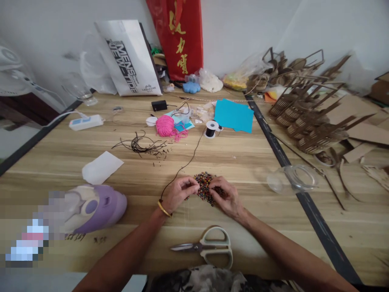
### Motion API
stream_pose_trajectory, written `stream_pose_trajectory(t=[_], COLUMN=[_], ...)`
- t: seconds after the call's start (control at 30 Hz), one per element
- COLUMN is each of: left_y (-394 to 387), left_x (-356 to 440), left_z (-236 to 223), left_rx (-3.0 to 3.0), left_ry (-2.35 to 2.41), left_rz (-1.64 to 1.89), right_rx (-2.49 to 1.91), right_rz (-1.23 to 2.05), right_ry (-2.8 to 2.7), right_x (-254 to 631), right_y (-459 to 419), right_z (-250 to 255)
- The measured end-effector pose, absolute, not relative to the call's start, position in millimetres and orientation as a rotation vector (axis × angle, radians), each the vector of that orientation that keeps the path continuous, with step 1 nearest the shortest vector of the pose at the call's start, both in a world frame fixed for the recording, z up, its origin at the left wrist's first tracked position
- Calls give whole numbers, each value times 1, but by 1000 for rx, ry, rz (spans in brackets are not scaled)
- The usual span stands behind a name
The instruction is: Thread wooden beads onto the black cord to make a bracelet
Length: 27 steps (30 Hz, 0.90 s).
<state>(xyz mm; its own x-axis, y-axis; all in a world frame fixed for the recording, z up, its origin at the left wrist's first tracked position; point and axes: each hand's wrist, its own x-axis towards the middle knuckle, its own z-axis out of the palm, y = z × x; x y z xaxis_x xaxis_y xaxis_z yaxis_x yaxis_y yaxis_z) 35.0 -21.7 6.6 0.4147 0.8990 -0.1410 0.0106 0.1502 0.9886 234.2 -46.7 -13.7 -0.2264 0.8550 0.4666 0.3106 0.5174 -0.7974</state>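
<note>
A small heap of multicoloured beads [205, 187] lies on the table between my two hands. My left hand [183, 190], with a gold bangle at the wrist, is closed in a pinch at the heap's left edge. Black cord [194, 154] runs from a white-flanged spool [210, 129] down to this hand and passes behind it; its end is too fine to see. On the heap's right side rests my right hand [226, 197], thumb and forefinger pinched over the beads. Whatever is in that pinch is hidden.
Scissors [209, 246] lie nearest me, and a purple-and-white device [100, 205] stands left. Farther back are cut black cords [142, 145], pink yarn [165, 125] and blue sheets [234, 115]. Clear plastic rings [299, 178] and woven miniature baskets [304, 117] sit right.
</note>
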Motion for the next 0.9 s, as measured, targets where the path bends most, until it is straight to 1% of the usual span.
stream_pose_trajectory(t=[0.13, 0.37, 0.9], left_y=[-22, -24, -26], left_x=[39, 43, 43], left_z=[12, 8, 9], left_rx=[1369, 1578, 1602], left_ry=[975, 1012, 1013], left_rz=[746, 733, 748], right_rx=[-987, -956, -865], right_rz=[697, 722, 757], right_ry=[-1757, -1765, -1803], right_x=[234, 234, 233], right_y=[-47, -47, -48], right_z=[-14, -15, -11])
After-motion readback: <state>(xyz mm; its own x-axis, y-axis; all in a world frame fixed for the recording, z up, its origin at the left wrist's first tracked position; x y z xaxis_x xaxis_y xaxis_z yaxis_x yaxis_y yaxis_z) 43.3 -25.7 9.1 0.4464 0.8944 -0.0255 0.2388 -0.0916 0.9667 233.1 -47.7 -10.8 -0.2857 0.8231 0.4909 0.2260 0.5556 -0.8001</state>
